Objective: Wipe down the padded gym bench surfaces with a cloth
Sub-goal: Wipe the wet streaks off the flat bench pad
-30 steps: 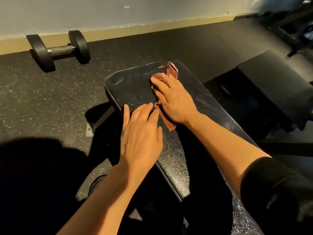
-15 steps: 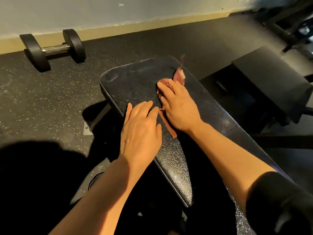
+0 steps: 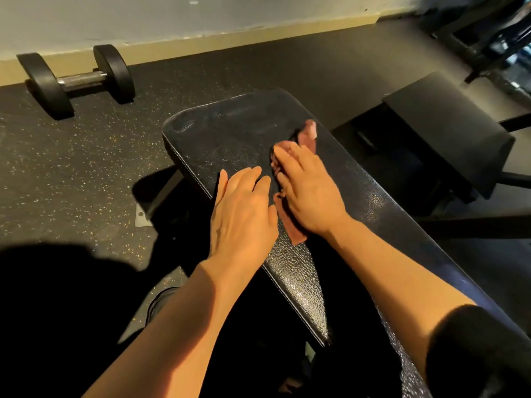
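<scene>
Cloth (image 3: 309, 136) slid rt under right hand (image 3: 309, 193), textured pad (image 3: 218, 139).

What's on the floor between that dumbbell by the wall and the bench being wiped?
Nothing that shows: in the head view, only bare speckled black floor lies between the dumbbell and the near end of the bench pad.

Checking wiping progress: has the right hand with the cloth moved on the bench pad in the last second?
Yes. The right hand and cloth slid back from the bench pad far end, toward its right edge.
</scene>
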